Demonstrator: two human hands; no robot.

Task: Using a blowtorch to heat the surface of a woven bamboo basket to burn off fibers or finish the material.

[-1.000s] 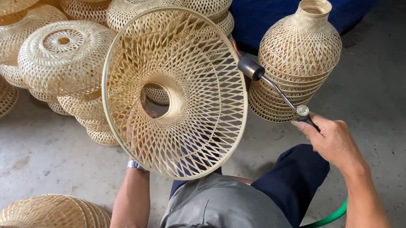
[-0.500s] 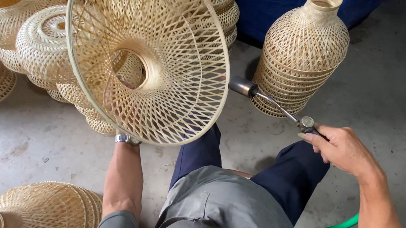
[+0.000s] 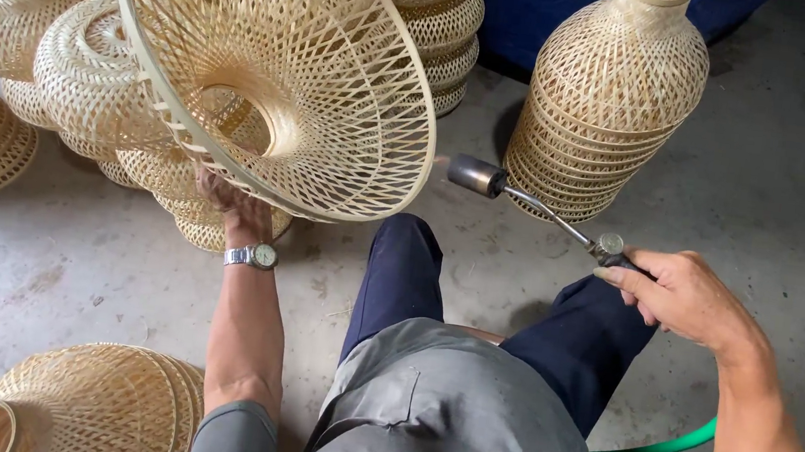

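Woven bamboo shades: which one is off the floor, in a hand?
The wide open-weave funnel-shaped shade, gripped at its lower rim by the left hand. The tall vase-shaped stack and the pile of shades behind it rest on the concrete.

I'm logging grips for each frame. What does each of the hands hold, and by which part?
Left hand: woven bamboo shade, gripped at its lower rim. Right hand: metal torch, held by the handle end.

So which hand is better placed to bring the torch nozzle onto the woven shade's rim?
Right. The right hand already grips the torch, whose nozzle sits just off the rim of the woven shade. The left hand is mostly hidden behind the shade, holding it up, so it looks occupied.
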